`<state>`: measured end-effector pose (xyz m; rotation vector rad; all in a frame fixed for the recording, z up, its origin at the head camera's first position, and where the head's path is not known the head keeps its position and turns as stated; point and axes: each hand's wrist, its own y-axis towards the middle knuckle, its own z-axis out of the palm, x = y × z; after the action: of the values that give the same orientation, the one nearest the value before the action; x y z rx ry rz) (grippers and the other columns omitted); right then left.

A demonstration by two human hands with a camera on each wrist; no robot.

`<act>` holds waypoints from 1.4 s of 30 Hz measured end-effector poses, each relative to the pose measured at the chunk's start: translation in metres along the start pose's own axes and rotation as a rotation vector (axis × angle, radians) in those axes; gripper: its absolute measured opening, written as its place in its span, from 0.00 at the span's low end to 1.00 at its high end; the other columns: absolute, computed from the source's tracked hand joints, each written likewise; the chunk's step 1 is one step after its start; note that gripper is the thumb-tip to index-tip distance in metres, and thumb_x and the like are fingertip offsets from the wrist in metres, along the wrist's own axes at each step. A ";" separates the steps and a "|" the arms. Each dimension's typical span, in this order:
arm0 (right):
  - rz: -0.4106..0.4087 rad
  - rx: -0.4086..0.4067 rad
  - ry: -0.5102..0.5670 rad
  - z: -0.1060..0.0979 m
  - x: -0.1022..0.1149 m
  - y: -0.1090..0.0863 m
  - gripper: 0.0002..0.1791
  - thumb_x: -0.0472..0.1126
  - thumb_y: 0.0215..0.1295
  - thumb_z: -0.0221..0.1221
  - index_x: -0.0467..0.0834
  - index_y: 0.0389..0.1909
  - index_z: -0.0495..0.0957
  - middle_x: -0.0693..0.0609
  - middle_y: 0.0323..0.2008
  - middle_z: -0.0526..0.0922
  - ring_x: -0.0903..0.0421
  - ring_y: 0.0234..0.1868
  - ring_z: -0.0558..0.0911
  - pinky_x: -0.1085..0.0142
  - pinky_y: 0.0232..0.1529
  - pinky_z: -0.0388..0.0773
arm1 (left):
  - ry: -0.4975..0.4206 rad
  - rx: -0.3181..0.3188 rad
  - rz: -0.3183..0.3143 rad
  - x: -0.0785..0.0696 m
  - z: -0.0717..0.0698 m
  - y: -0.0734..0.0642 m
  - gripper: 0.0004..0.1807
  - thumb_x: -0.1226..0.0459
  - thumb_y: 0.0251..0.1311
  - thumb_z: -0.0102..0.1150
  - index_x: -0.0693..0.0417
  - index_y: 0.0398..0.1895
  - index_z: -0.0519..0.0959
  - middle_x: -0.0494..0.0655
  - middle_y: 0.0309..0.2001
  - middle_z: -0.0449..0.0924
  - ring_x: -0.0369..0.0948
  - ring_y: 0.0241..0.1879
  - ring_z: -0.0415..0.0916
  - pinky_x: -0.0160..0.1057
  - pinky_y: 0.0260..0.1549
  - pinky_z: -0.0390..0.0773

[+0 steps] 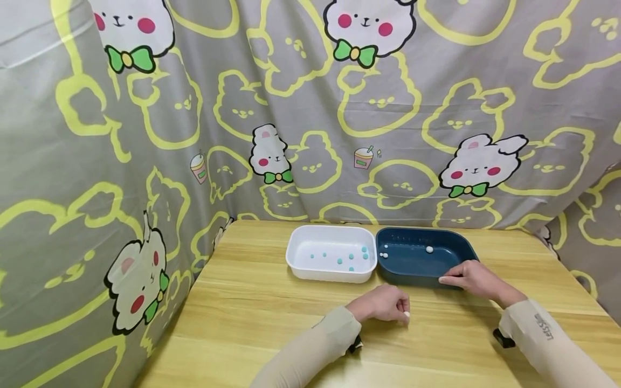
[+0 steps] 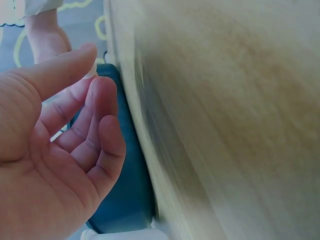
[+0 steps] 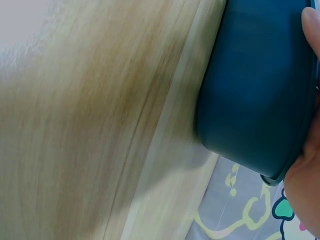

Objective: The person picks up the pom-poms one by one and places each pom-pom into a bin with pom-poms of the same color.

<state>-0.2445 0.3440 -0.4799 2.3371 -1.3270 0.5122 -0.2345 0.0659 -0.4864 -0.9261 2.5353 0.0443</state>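
My left hand [image 1: 385, 303] is over the table in front of the tubs and pinches a small white ball [image 1: 406, 314] between thumb and fingertip. In the left wrist view the ball [image 2: 91, 73] is mostly hidden by the thumb and finger. With my right hand [image 1: 474, 279] I grip the near right rim of a dark blue tub [image 1: 412, 281]. Its outer wall [image 3: 255, 95] fills much of the right wrist view, the thumb [image 3: 312, 27] near its edge. A larger white ball [image 1: 429, 249] and several smaller ones [image 1: 385, 255] lie inside this tub.
A white tub [image 1: 330, 276] stands directly left of the blue one, with several small turquoise balls [image 1: 351, 256] spread over its floor. Both are near the back edge of the wooden table [image 1: 252, 302]. A patterned grey curtain [image 1: 310, 113] hangs behind and at the left.
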 end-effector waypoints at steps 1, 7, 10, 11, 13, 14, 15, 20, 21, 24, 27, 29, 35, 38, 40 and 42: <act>-0.002 0.000 0.002 0.000 0.000 0.000 0.12 0.49 0.64 0.60 0.48 0.31 0.88 0.58 0.29 0.86 0.61 0.31 0.83 0.69 0.30 0.77 | -0.002 -0.003 0.000 -0.001 0.000 0.000 0.09 0.57 0.54 0.68 0.43 0.24 0.76 0.29 0.20 0.72 0.26 0.22 0.68 0.21 0.24 0.66; -0.004 0.004 0.008 0.000 -0.001 0.000 0.12 0.48 0.64 0.60 0.48 0.31 0.88 0.57 0.29 0.86 0.60 0.31 0.83 0.68 0.30 0.77 | -0.002 -0.014 0.000 -0.002 -0.001 0.000 0.09 0.57 0.54 0.68 0.42 0.24 0.76 0.27 0.20 0.72 0.25 0.21 0.69 0.21 0.25 0.65; -0.009 0.000 0.005 0.000 -0.001 0.000 0.11 0.48 0.64 0.60 0.48 0.31 0.88 0.57 0.29 0.86 0.61 0.31 0.83 0.68 0.30 0.77 | -0.014 -0.020 -0.005 -0.003 -0.003 0.000 0.09 0.58 0.54 0.68 0.42 0.24 0.76 0.28 0.21 0.72 0.25 0.22 0.69 0.21 0.25 0.66; -0.009 0.000 0.004 0.000 -0.001 0.000 0.11 0.48 0.64 0.60 0.48 0.31 0.88 0.57 0.29 0.86 0.61 0.31 0.83 0.69 0.30 0.77 | -0.017 -0.024 -0.005 -0.003 -0.003 0.001 0.08 0.58 0.54 0.68 0.42 0.25 0.76 0.28 0.21 0.72 0.25 0.23 0.69 0.22 0.25 0.65; -0.012 -0.001 0.006 0.000 -0.001 0.000 0.11 0.48 0.64 0.60 0.48 0.31 0.88 0.57 0.29 0.86 0.61 0.31 0.83 0.69 0.30 0.77 | -0.029 -0.030 -0.009 -0.004 -0.005 0.001 0.08 0.59 0.54 0.68 0.42 0.25 0.76 0.28 0.22 0.72 0.26 0.23 0.69 0.22 0.25 0.66; -0.011 -0.001 0.006 0.000 -0.001 0.000 0.11 0.48 0.64 0.60 0.48 0.31 0.88 0.57 0.29 0.86 0.61 0.31 0.83 0.69 0.30 0.76 | -0.034 -0.032 -0.012 -0.004 -0.006 0.001 0.08 0.59 0.54 0.68 0.42 0.26 0.76 0.28 0.22 0.72 0.26 0.24 0.69 0.22 0.25 0.66; -0.011 -0.001 0.008 0.000 -0.001 0.000 0.11 0.48 0.64 0.60 0.47 0.31 0.88 0.57 0.29 0.86 0.60 0.31 0.83 0.69 0.30 0.76 | -0.043 -0.035 -0.014 -0.005 -0.007 0.001 0.07 0.59 0.55 0.67 0.43 0.26 0.76 0.29 0.23 0.73 0.26 0.24 0.69 0.22 0.25 0.66; 0.004 0.003 0.011 0.000 -0.001 0.001 0.12 0.49 0.64 0.60 0.47 0.31 0.87 0.57 0.29 0.86 0.60 0.30 0.83 0.69 0.29 0.76 | -0.072 -0.053 -0.019 -0.006 -0.010 0.003 0.06 0.60 0.56 0.66 0.43 0.26 0.77 0.28 0.23 0.73 0.26 0.24 0.69 0.22 0.26 0.67; 0.006 0.004 0.011 0.000 -0.001 0.001 0.12 0.49 0.64 0.60 0.48 0.31 0.87 0.57 0.29 0.86 0.60 0.30 0.83 0.69 0.29 0.76 | -0.075 -0.058 -0.017 -0.006 -0.010 0.003 0.06 0.60 0.56 0.66 0.43 0.27 0.77 0.28 0.23 0.73 0.25 0.25 0.69 0.22 0.26 0.67; 0.008 0.004 0.012 0.001 -0.001 0.000 0.12 0.49 0.64 0.60 0.48 0.31 0.87 0.57 0.29 0.86 0.61 0.30 0.83 0.69 0.29 0.76 | -0.073 -0.075 -0.010 -0.006 -0.011 0.003 0.04 0.61 0.56 0.65 0.44 0.28 0.78 0.28 0.23 0.73 0.24 0.25 0.69 0.21 0.27 0.66; 0.003 0.000 0.014 0.001 -0.001 0.000 0.11 0.49 0.64 0.60 0.48 0.30 0.87 0.57 0.28 0.86 0.61 0.29 0.83 0.69 0.29 0.76 | -0.073 -0.085 -0.007 -0.007 -0.013 0.003 0.03 0.61 0.56 0.65 0.44 0.28 0.79 0.28 0.24 0.73 0.24 0.26 0.69 0.21 0.27 0.66; -0.001 -0.002 0.010 0.001 -0.001 0.000 0.11 0.49 0.64 0.60 0.48 0.30 0.87 0.58 0.28 0.86 0.62 0.29 0.82 0.69 0.28 0.76 | -0.076 -0.088 -0.007 -0.007 -0.014 0.002 0.03 0.60 0.56 0.65 0.44 0.29 0.79 0.28 0.24 0.73 0.24 0.26 0.69 0.21 0.27 0.66; 0.000 0.000 -0.001 0.001 -0.001 0.001 0.12 0.49 0.63 0.60 0.48 0.30 0.87 0.59 0.27 0.85 0.63 0.28 0.82 0.69 0.28 0.76 | -0.096 -0.088 -0.004 -0.008 -0.018 0.000 0.03 0.60 0.57 0.64 0.44 0.29 0.79 0.28 0.24 0.73 0.25 0.26 0.69 0.21 0.27 0.67; 0.003 0.000 -0.005 0.001 -0.001 0.001 0.12 0.49 0.63 0.60 0.48 0.30 0.87 0.59 0.28 0.85 0.63 0.28 0.82 0.69 0.28 0.76 | -0.099 -0.091 -0.002 -0.008 -0.019 0.000 0.04 0.60 0.57 0.64 0.44 0.28 0.79 0.28 0.24 0.73 0.25 0.26 0.69 0.22 0.27 0.67; 0.004 0.000 -0.006 0.001 -0.001 0.001 0.12 0.49 0.63 0.60 0.49 0.30 0.87 0.59 0.28 0.85 0.63 0.29 0.82 0.69 0.28 0.76 | -0.099 -0.091 0.000 -0.008 -0.019 0.000 0.04 0.60 0.58 0.64 0.43 0.28 0.78 0.28 0.24 0.73 0.25 0.26 0.69 0.22 0.27 0.67; 0.001 -0.002 -0.007 0.001 0.000 0.001 0.11 0.49 0.63 0.60 0.49 0.29 0.87 0.59 0.28 0.85 0.63 0.29 0.82 0.69 0.28 0.76 | -0.108 -0.089 -0.001 -0.009 -0.020 0.000 0.04 0.60 0.58 0.64 0.43 0.27 0.78 0.28 0.24 0.73 0.25 0.26 0.69 0.22 0.27 0.67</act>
<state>-0.2451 0.3433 -0.4811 2.3387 -1.3306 0.5029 -0.2363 0.0675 -0.4648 -0.9328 2.4501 0.2028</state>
